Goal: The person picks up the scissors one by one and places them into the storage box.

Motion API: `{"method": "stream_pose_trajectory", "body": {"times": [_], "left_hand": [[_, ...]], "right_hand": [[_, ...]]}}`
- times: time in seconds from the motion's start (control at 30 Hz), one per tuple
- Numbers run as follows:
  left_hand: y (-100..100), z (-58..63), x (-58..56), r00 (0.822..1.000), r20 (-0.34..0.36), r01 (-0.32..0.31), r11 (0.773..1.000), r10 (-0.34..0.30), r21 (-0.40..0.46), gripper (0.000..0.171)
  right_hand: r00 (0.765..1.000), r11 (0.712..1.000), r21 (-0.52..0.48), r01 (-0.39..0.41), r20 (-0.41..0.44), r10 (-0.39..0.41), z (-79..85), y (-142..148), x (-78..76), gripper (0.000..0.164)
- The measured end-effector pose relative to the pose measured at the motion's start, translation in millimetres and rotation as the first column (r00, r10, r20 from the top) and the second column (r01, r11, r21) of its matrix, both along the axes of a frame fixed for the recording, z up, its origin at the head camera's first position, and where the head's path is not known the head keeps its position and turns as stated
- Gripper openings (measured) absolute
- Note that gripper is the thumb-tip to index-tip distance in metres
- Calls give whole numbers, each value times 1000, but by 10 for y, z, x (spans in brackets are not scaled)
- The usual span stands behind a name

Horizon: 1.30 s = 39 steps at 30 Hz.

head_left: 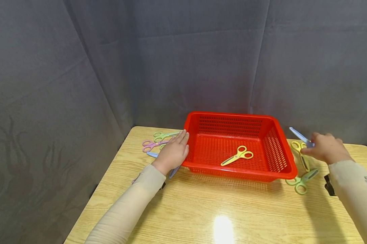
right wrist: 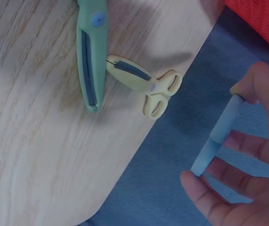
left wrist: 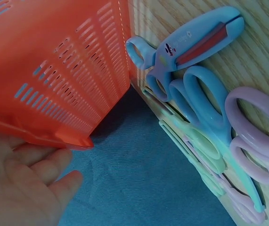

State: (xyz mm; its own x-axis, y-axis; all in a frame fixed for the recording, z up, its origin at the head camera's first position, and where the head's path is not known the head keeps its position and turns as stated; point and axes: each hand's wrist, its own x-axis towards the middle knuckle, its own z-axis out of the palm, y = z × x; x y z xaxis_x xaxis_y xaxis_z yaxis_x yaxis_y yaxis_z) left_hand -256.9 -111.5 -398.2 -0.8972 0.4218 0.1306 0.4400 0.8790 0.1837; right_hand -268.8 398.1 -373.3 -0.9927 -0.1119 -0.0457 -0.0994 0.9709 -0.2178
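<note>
My left hand (head_left: pixel 172 154) rests on the left rim of a red plastic basket (head_left: pixel 232 171), its fingers fairly straight along the edge. Inside the basket lies one pair of yellow scissors (head_left: pixel 239 155). Blue scissors (head_left: pixel 300 136) are held in my right hand (head_left: pixel 325 148), above the table to the right of the basket. In the right wrist view, the thumb and fingers grip these blue scissors (right wrist: pixel 217 135) by the handles. Below that hand, yellow scissors (head_left: pixel 304 161) and green scissors (head_left: pixel 306 177) lie on the table.
Left of the basket, several scissors lie close together, among them green scissors (head_left: pixel 165 135), purple scissors (head_left: pixel 150 145) and blue scissors (left wrist: pixel 202 35). My left forearm partly covers them. A grey curtain (head_left: pixel 195 67) hangs behind the wooden table (head_left: pixel 189 210).
</note>
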Motion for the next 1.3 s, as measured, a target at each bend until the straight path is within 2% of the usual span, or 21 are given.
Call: {"method": "stream_pose_trajectory", "body": {"times": [0.4,0.73,0.87,1.3], "left_hand": [[7,23,8,1000,-1,-3,1000,3,-19,54],[24,37,6,1000,-5,-3,995,3,-102,55],[21,54,6,1000,-12,-8,994,7,-110,55],[27,67,29,1000,-2,1,996,-1,-95,55]], "right_hand": [[999,1000,27,-17,-44,18,222,-77,-16,61],[996,1000,-12,0,-93,-1,360,-293,10,55],[996,1000,-29,-3,-92,1,414,-406,-3,55],[981,993,-46,-107,-169,98,593,-794,-39,42]]}}
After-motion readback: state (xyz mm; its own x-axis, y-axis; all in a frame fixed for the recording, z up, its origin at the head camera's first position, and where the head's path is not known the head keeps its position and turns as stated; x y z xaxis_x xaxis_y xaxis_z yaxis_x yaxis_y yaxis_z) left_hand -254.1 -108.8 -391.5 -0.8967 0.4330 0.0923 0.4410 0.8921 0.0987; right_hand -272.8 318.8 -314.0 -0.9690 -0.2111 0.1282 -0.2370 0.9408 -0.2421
